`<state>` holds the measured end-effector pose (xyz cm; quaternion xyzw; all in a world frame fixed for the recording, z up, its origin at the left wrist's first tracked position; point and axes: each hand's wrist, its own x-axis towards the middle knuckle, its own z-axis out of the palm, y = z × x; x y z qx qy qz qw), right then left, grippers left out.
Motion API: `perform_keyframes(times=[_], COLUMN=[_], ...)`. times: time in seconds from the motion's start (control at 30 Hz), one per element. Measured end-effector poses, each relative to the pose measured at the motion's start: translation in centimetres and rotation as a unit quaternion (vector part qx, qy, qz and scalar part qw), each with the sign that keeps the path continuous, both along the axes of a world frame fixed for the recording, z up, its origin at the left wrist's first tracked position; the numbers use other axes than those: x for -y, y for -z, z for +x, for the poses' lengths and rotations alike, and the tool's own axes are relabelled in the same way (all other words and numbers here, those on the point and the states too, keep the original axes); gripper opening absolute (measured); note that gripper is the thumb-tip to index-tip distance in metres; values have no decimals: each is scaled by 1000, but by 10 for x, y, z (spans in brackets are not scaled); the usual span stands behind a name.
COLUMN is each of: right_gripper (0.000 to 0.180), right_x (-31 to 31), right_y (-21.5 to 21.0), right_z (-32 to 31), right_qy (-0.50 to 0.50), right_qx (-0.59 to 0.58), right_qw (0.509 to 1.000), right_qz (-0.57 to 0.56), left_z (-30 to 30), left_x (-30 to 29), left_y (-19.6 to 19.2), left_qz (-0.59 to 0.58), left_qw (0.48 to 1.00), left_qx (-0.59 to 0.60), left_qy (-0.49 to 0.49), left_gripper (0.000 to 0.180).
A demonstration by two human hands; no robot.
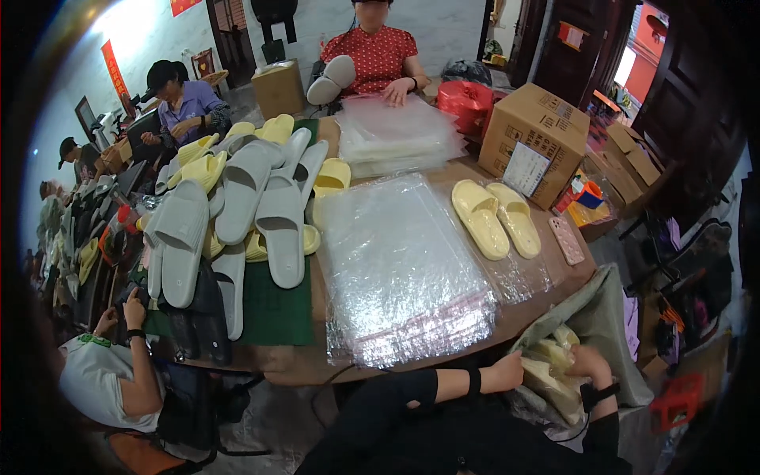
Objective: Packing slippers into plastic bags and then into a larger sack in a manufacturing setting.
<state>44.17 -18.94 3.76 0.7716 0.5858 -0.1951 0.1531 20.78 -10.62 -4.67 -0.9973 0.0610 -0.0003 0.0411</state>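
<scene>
— Hands first: where are they?

— Both low at the right, inside the grey sack (613, 332) that hangs off the desk (443, 360) edge. My left hand (507, 372) has its grip closed on a pale yellow slipper (546, 378) at the sack's mouth; my right hand (590, 364) is deeper in, touching the same heap, and I cannot tell whether its grip is closed or loose.

— How will that slipper handle?

— I judge it light, soft foam, bendy, a bit slick; best taken across the middle of the sole or by the strap band, not the thin toe edge.

— And around you?

— A yellow pair (496, 218) lies on the desk just beyond the sack, beside a stack of clear plastic bags (400, 269). Grey slippers (253, 206) pile up on the left, a cardboard box (534, 142) and a pink phone (567, 240) on the right. Other people sit around the desk; one in a red top (376, 55) has a hand on more bags
</scene>
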Motion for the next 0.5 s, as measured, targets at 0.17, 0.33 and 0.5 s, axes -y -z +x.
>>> perform_keyframes(times=[0.17,0.33,0.5], right_gripper=[55,70,56], right_x=[-34,-48,-54], right_y=[27,55,44], right_z=[28,75,77], right_qy=[-22,-9,44], right_qx=[34,38,3], right_qw=[999,998,998], right_qz=[23,41,55], left_z=[-8,-16,-21], left_x=[5,4,-1], left_y=[13,10,19], left_qz=[0,-3,-20], left_qw=[1000,999,994], left_qx=[15,-33,107], left_qy=[14,8,-15], left_gripper=[16,17,12])
